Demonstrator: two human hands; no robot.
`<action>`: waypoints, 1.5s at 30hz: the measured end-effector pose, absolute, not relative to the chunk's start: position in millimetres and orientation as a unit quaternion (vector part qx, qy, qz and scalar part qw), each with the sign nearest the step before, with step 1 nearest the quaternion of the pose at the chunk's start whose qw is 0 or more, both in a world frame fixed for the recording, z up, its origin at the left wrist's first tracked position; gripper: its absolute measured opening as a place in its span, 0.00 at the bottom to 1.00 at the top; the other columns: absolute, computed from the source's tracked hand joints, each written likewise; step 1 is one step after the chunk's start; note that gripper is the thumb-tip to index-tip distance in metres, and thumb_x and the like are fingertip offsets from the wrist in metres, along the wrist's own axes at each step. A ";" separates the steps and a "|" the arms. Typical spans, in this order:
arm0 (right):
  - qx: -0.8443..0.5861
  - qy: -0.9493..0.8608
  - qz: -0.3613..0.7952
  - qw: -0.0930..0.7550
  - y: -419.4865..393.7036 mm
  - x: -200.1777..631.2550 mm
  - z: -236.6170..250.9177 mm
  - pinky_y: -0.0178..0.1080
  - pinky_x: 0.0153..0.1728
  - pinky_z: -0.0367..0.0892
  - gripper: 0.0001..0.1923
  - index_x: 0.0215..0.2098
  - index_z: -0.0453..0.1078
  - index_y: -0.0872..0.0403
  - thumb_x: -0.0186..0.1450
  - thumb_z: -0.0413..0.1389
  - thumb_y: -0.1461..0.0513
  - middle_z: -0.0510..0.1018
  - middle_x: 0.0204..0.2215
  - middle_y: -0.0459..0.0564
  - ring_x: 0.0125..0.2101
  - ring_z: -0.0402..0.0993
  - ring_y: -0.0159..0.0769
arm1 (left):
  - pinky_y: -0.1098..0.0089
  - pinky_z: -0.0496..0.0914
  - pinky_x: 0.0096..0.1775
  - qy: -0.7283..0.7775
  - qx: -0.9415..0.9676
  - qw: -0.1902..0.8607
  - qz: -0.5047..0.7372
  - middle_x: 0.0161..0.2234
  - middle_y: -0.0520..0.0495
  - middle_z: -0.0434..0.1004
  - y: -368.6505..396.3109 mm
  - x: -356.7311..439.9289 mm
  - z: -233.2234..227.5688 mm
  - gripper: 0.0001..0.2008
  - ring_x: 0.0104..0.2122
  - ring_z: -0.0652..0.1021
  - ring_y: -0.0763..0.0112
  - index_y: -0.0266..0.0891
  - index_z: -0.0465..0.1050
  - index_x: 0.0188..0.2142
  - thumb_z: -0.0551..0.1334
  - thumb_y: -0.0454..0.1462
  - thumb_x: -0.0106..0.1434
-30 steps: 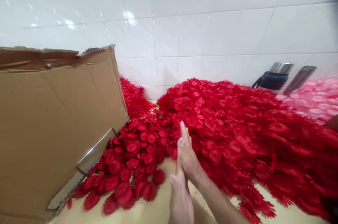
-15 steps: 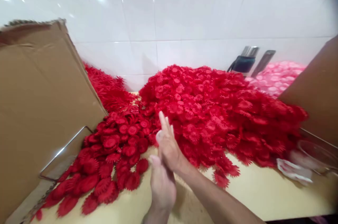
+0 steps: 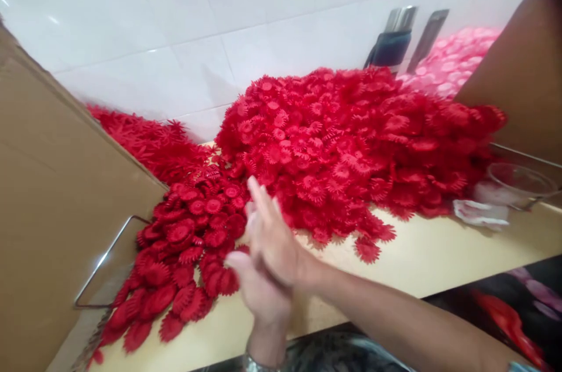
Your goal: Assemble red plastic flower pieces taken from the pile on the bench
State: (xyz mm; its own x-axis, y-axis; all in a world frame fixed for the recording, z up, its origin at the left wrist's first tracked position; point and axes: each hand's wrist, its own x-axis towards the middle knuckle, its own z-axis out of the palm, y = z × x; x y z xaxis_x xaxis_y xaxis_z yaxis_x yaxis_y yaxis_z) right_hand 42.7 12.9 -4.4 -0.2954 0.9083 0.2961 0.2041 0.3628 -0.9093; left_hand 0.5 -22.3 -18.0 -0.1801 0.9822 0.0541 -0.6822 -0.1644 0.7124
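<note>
My left hand (image 3: 260, 289) and my right hand (image 3: 277, 243) press palm to palm above the table (image 3: 421, 255). Their fingers are straight and point away from me, with the right hand's back facing me. Whatever may lie between the palms is hidden, and motion blurs both hands. Just beyond them rises a big heap of red artificial flower pieces (image 3: 325, 144) with fringed petals. Left of my hands, layered round red petal pieces (image 3: 180, 243) spread toward the table's front edge.
Cardboard panels stand at the left (image 3: 65, 196) and right (image 3: 522, 79), with a metal wire bracket (image 3: 103, 261) by the left one. Behind the heap are a dark bottle (image 3: 390, 44) and pink pieces (image 3: 461, 59). A clear plastic container (image 3: 520, 179) sits at right.
The view has tilted and shifted, so the wall and heap appear higher and the table's front edge shows. My hands stay pressed together, with the palms slightly shifted against each other.
</note>
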 end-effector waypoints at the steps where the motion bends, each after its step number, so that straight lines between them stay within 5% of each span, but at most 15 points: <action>1: -0.388 -0.703 0.398 0.444 4.6 41.0 -4.0 0.53 0.61 0.27 0.39 0.65 0.35 0.55 0.64 0.32 0.42 0.39 0.65 0.50 0.63 0.29 0.42 | 0.60 0.41 0.60 0.279 0.263 0.584 0.716 0.63 0.55 0.52 -21.1 -2.7 -16.8 0.31 0.63 0.41 0.61 0.50 0.64 0.54 0.44 0.58 0.58; 9: -0.414 -0.681 0.368 0.480 44.9 40.9 -0.3 0.58 0.59 0.27 0.36 0.65 0.33 0.49 0.64 0.36 0.43 0.39 0.65 0.46 0.63 0.28 0.41 | 0.61 0.45 0.60 0.250 0.268 0.602 0.710 0.62 0.50 0.53 -22.9 11.3 -11.3 0.33 0.62 0.46 0.60 0.48 0.59 0.57 0.40 0.58 0.59; 15: -0.365 -0.698 0.433 0.439 4.8 41.2 -3.4 0.53 0.61 0.27 0.37 0.65 0.36 0.50 0.64 0.36 0.42 0.39 0.64 0.47 0.63 0.29 0.41 | 0.62 0.46 0.60 0.316 0.232 0.585 0.710 0.61 0.51 0.56 -25.5 -2.4 -18.8 0.33 0.62 0.47 0.59 0.49 0.63 0.55 0.47 0.59 0.56; 23: -0.411 -0.647 0.413 0.492 34.0 37.4 -8.0 0.55 0.60 0.25 0.34 0.64 0.40 0.50 0.65 0.35 0.44 0.47 0.64 0.48 0.63 0.32 0.40 | 0.58 0.57 0.56 0.320 0.139 0.636 0.688 0.56 0.47 0.65 -19.6 2.8 -21.7 0.19 0.58 0.60 0.58 0.49 0.69 0.50 0.54 0.46 0.60; 25: -0.401 -0.595 0.467 0.517 36.3 36.5 -8.6 0.57 0.60 0.31 0.31 0.64 0.43 0.49 0.66 0.33 0.45 0.54 0.62 0.50 0.63 0.40 0.41 | 0.63 0.62 0.52 0.336 0.137 0.625 0.691 0.52 0.47 0.71 -18.8 -0.4 -24.1 0.15 0.53 0.68 0.62 0.48 0.72 0.47 0.57 0.40 0.59; 29: -0.359 -0.497 0.575 0.543 31.0 48.2 -6.8 0.45 0.45 0.68 0.26 0.61 0.51 0.50 0.68 0.36 0.50 0.68 0.53 0.53 0.47 0.71 0.38 | 0.70 0.67 0.46 0.354 0.152 0.607 0.695 0.41 0.46 0.78 -19.9 -12.7 -24.5 0.11 0.42 0.76 0.69 0.43 0.76 0.39 0.60 0.35 0.57; 31: -0.350 -0.541 0.543 0.539 26.6 60.9 -6.0 0.39 0.38 0.71 0.20 0.54 0.61 0.51 0.67 0.43 0.54 0.72 0.48 0.52 0.39 0.74 0.35 | 0.69 0.67 0.47 0.351 0.145 0.607 0.698 0.40 0.46 0.78 -21.4 -18.3 -21.7 0.10 0.41 0.76 0.68 0.41 0.76 0.38 0.60 0.36 0.57; 35: -0.346 -0.706 0.401 0.470 16.2 84.4 -9.6 0.39 0.47 0.65 0.08 0.35 0.73 0.53 0.63 0.51 0.62 0.73 0.40 0.50 0.43 0.70 0.34 | 0.71 0.67 0.47 0.360 0.141 0.590 0.709 0.47 0.43 0.75 -24.6 -21.6 -15.7 0.14 0.47 0.73 0.67 0.39 0.73 0.43 0.57 0.34 0.57; 40: -0.341 -0.797 0.291 0.405 6.6 93.1 -18.5 0.44 0.50 0.60 0.09 0.41 0.71 0.52 0.63 0.53 0.62 0.71 0.46 0.51 0.49 0.64 0.37 | 0.74 0.69 0.42 0.360 0.145 0.601 0.699 0.50 0.43 0.72 -30.1 -16.4 -15.4 0.16 0.48 0.72 0.67 0.40 0.72 0.45 0.58 0.33 0.57; 45: -0.353 -0.801 0.175 0.450 0.5 92.1 -26.3 0.50 0.53 0.54 0.06 0.36 0.70 0.51 0.62 0.52 0.65 0.76 0.35 0.48 0.42 0.69 0.37 | 0.75 0.70 0.39 0.355 0.170 0.612 0.686 0.38 0.44 0.77 -35.6 -8.8 -19.4 0.15 0.38 0.76 0.70 0.39 0.75 0.41 0.65 0.33 0.51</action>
State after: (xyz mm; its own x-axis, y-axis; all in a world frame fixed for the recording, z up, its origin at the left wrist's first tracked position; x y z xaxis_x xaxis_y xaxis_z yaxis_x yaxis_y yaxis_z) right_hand 92.1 0.5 -26.3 -0.3457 0.7230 0.5982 0.4079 0.6899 -0.5980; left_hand -8.8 -35.6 -19.4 -0.1938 0.9602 -0.2011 -0.7194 0.0003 0.6946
